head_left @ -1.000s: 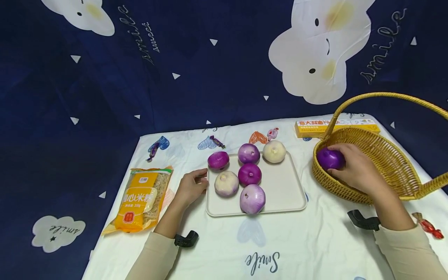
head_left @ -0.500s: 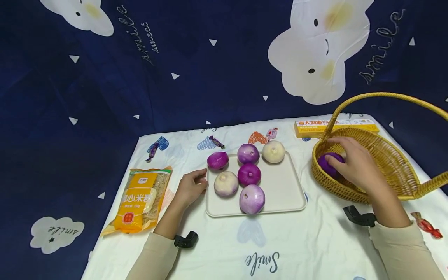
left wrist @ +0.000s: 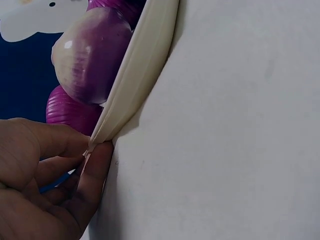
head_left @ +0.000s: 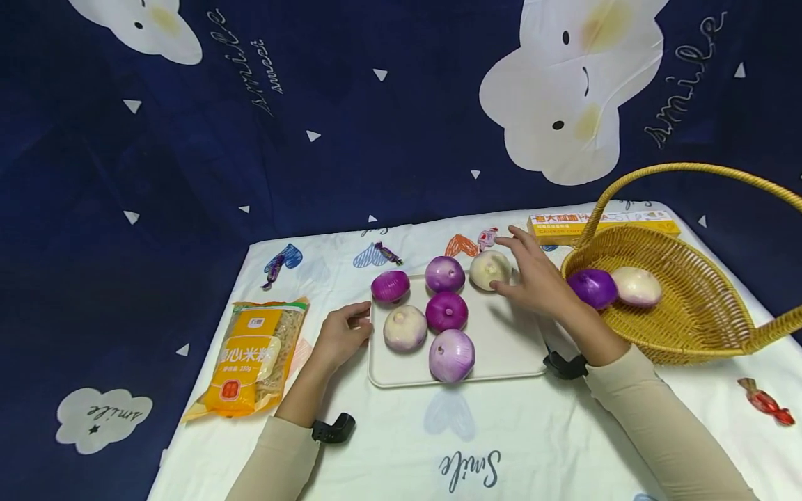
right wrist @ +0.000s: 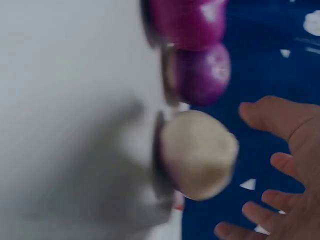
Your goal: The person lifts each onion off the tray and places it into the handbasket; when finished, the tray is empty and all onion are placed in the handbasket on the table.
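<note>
- Left hand (head_left: 341,337): closed in a pinch on the left edge of the tray (head_left: 501,351).
- Right hand (head_left: 537,282): fingers spread, holding nothing, beside white onion (head_left: 486,268) near tray's far right corner; a fingertip nudge could roll it off.

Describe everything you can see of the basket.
The basket is oval, golden and woven, apparently wicker, with a tall arched handle partly cut off by the picture's right edge. It stands upright on the white cloth and holds a purple onion and a pale onion. The right forearm crosses before it; contact is unclear.
</note>
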`<state>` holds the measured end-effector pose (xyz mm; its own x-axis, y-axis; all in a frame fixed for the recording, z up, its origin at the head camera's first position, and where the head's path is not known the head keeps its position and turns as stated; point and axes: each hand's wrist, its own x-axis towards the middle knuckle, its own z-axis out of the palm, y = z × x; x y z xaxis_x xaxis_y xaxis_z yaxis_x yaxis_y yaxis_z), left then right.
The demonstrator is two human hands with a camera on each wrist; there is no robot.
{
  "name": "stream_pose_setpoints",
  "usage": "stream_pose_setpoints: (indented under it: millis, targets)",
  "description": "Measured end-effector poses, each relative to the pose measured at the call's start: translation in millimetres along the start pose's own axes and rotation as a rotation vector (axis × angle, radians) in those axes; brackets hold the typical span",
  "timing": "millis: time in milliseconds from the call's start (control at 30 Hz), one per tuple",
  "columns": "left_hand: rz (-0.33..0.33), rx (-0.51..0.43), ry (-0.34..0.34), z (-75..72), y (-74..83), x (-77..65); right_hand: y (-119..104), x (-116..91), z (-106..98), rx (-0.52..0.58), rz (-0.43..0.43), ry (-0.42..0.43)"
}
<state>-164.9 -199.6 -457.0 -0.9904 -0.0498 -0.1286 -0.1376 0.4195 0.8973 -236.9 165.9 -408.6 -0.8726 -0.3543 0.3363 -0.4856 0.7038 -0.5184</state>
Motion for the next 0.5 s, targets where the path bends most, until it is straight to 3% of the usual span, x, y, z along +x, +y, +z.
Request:
stream_pose_setpoints:
  millis: [267,500]
  targets:
    - [0.012,-0.001,-0.018,-0.5,-1.7,-0.1,10,10,27,0.025,0.07,-0.112]
    - [0.015,-0.001,-0.013,-1.5,-2.6,0.2,8,7,29,0.013,0.074,-0.086]
